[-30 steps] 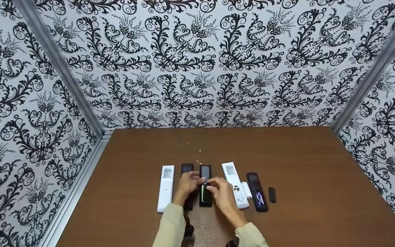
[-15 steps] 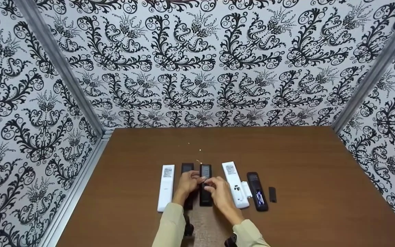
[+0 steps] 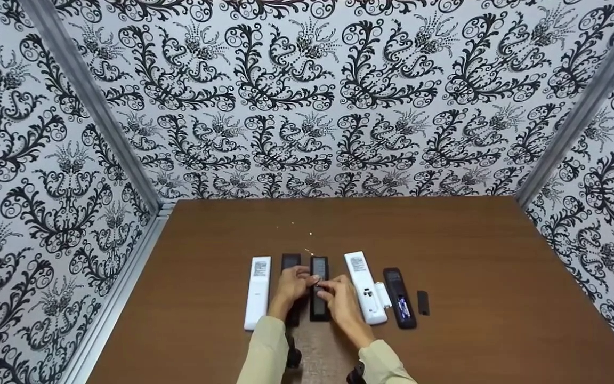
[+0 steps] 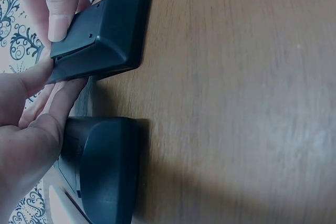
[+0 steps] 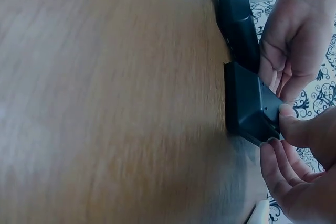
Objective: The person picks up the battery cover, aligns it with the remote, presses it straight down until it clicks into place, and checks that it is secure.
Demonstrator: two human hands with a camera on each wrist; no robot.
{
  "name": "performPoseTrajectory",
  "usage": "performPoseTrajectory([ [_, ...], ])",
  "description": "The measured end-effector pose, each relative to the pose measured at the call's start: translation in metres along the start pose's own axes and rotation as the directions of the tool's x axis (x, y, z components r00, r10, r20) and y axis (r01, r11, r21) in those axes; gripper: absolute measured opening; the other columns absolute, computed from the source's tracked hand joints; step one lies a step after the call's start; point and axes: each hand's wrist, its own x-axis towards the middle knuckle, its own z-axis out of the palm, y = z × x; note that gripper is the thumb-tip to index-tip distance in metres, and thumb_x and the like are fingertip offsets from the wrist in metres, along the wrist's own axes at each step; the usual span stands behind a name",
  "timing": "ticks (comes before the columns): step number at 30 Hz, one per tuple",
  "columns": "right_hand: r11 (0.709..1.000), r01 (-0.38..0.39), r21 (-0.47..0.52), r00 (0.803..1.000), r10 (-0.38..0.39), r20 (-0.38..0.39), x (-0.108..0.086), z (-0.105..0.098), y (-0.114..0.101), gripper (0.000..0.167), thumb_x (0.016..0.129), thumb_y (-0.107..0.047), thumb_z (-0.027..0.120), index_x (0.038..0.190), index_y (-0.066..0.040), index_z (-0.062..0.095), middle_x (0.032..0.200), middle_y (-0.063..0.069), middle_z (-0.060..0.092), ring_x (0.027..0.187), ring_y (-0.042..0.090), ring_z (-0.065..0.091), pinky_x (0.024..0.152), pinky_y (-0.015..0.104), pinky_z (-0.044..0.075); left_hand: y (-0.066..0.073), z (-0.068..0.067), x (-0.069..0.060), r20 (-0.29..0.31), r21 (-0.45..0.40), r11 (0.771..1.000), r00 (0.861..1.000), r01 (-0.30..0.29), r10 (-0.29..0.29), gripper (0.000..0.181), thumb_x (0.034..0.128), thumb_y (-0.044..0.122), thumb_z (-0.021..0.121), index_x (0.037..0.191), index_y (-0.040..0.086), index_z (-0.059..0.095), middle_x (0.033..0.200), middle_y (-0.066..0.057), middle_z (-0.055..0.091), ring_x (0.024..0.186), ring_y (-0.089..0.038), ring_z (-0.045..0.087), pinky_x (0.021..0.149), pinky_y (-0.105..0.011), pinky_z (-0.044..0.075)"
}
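Observation:
A black remote control lies back up in the middle of the table. Its battery cover lies over the compartment, with a thin gap along one edge in the left wrist view. My left hand holds this remote by its side near the middle, reaching over a second black remote. From the other side, my right hand pinches at the cover, its thumb on top and its fingertips at the remote's edge. The cover's far end is hidden behind the fingers.
A white remote lies at the left. To the right are another white remote with its compartment uncovered, a white cover, a black remote showing batteries, and a loose black cover. Patterned walls enclose the table.
One second ago a green battery showed in the middle remote's compartment; the black cover now lies over it. My right hand has shifted slightly, while the left has stayed put.

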Motion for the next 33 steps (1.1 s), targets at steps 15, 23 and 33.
performPoseTrajectory([
  [15,0.847,-0.366,0.386,0.929,0.309,0.203,0.006,0.001,0.012,0.045,0.085,-0.002,0.077,0.122,0.016,0.060,0.107,0.030,0.069,0.097,0.036,0.069,0.079,0.031,0.056,0.004,-0.001,-0.005,0.037,-0.091,0.995,0.999,0.038,-0.035,0.043,0.0883,0.005,0.069,0.123,-0.017,0.058,0.114,-0.030,0.069,0.094,-0.021,0.066,0.079,-0.039,0.060],
  [23,0.840,-0.394,0.373,0.917,0.331,0.223,0.005,0.003,0.018,0.047,0.087,-0.010,0.077,0.125,0.014,0.060,0.107,0.026,0.070,0.100,0.035,0.069,0.085,0.037,0.057,0.006,0.000,-0.005,0.015,-0.045,0.999,1.000,0.026,-0.025,0.042,0.0886,0.008,0.072,0.122,-0.016,0.061,0.114,-0.029,0.069,0.094,-0.022,0.067,0.075,-0.035,0.059],
  [33,0.854,-0.332,0.401,0.943,0.286,0.172,-0.001,0.007,0.021,0.044,0.090,-0.009,0.073,0.124,0.016,0.061,0.106,0.027,0.065,0.098,0.035,0.068,0.082,0.030,0.057,0.013,0.010,-0.008,-0.091,0.208,0.977,0.993,-0.049,0.069,0.028,0.0857,0.007,0.077,0.104,-0.013,0.069,0.093,-0.022,0.073,0.088,-0.027,0.068,0.086,-0.043,0.056],
])
